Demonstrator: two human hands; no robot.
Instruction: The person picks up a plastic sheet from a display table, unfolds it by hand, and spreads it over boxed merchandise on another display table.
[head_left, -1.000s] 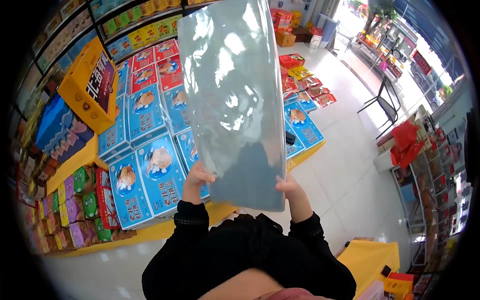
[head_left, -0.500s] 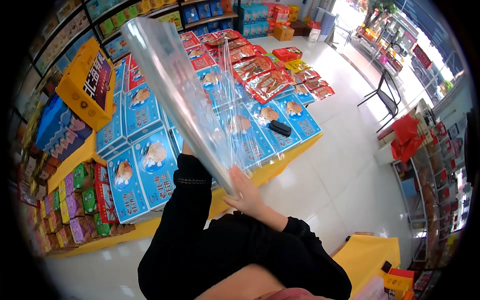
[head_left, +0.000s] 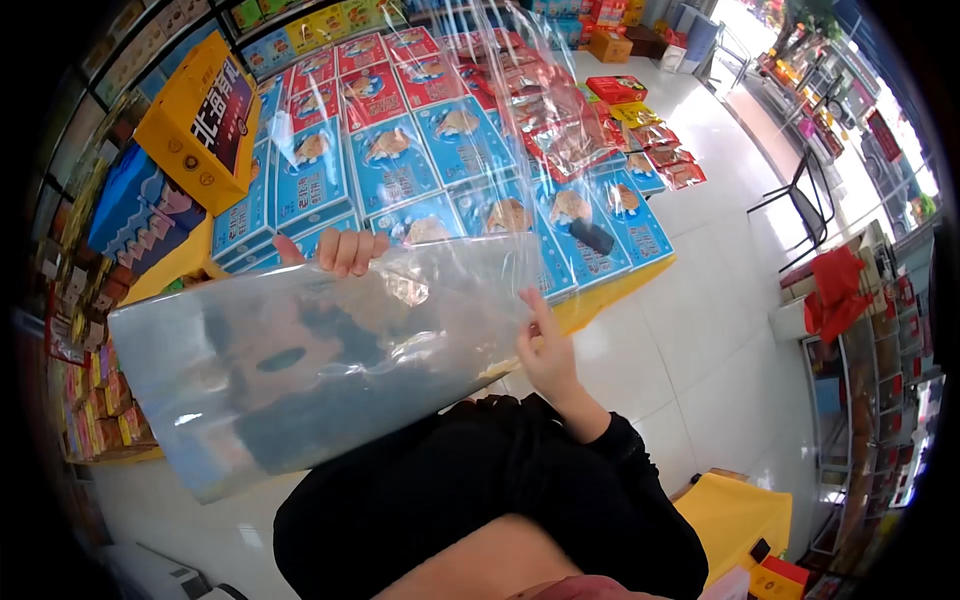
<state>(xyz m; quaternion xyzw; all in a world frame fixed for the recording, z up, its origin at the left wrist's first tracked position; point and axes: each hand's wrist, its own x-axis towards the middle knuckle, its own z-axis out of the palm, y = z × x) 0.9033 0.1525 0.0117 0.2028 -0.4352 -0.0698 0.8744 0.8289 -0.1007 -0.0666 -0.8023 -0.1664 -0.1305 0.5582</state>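
A stack of clear plastic bags [head_left: 400,330] lies slantwise in front of my body, with a dark oval mark or cut-out near its middle. My left hand [head_left: 345,252] is curled over its upper edge; the palm is hidden behind the plastic. At the right end, my right hand [head_left: 548,355] has its fingers closed at the edge of the film, though exactly how much they hold is unclear. Loose clear film rises from there across the boxes. Just beyond are blue boxes [head_left: 390,160] with food pictures, and a blurred dark object [head_left: 590,236] seen through film.
Red boxes [head_left: 375,95] and red snack packets [head_left: 550,130] cover the table's far part. A yellow carton [head_left: 195,125] stands at the left. The table has a yellow cloth [head_left: 625,290]. At right are a black chair [head_left: 800,205] and a shelf [head_left: 850,400].
The plastic stack has swung from steeply upright to nearly level, its broad face now towards me. My left hand has come into view on its upper edge; my right hand has moved right and up.
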